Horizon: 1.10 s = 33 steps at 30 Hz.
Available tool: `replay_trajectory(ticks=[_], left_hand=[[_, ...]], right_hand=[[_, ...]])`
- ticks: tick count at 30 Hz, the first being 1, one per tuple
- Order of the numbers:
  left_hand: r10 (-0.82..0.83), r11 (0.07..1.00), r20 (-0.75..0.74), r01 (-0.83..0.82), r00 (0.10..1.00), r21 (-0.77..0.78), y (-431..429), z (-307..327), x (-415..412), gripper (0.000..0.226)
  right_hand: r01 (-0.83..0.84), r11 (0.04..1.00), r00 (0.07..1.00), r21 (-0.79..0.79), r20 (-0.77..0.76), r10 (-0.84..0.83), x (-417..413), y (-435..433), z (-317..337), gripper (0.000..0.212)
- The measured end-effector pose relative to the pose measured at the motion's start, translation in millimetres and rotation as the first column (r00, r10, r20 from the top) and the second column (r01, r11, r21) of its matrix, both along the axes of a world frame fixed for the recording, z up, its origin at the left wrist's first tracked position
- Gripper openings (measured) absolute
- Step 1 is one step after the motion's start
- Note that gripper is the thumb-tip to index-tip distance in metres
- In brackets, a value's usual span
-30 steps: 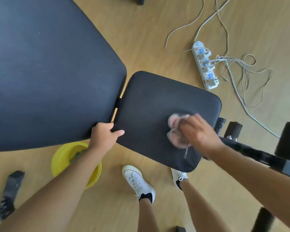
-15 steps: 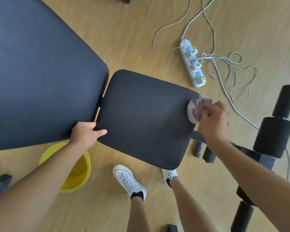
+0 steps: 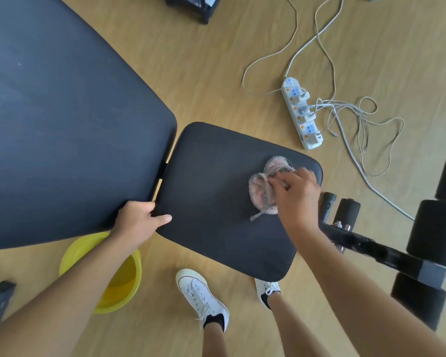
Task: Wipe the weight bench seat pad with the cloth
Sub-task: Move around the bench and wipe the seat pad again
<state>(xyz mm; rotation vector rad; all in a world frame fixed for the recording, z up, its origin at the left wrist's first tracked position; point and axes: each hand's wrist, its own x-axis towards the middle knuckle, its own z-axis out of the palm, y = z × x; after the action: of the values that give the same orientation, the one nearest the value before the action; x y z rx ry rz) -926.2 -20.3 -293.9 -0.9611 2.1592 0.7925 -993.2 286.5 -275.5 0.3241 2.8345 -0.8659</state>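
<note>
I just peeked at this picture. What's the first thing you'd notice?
The pink cloth stands out most, pressed by the right hand onto the black seat pad in the middle. The left hand grips that pad's near left corner. Below it on the wooden floor sits a bright yellow bowl.

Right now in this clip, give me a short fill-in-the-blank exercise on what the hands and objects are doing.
1. The right hand presses a pink ____ onto the seat pad.
2. The left hand grips the seat pad at the corner nearest the ____ pad.
3. On the floor under the left forearm stands a ____ basin.
4. Beyond the seat pad, a white ____ strip lies among cables.

Missing words: cloth; back; yellow; power
</note>
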Motion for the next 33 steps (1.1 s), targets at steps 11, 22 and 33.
replay_trajectory(ticks=[11,22,33], left_hand=[[0.014,1.0,-0.013,-0.014,1.0,0.018,-3,-7,5,0.053],[-0.113,0.994,-0.136,0.112,0.984,-0.011,-2,3,3,0.06],[-0.118,0.993,-0.111,0.117,0.987,-0.017,-4,-2,2,0.036]], right_hand=[[-0.582,0.812,0.741,-0.05,0.379,0.555,-165,-121,-10,0.054],[-0.562,0.824,0.744,-0.076,0.388,0.544,-163,-102,3,0.06],[-0.199,0.979,0.868,-0.034,0.457,0.192,-120,67,-7,0.051]])
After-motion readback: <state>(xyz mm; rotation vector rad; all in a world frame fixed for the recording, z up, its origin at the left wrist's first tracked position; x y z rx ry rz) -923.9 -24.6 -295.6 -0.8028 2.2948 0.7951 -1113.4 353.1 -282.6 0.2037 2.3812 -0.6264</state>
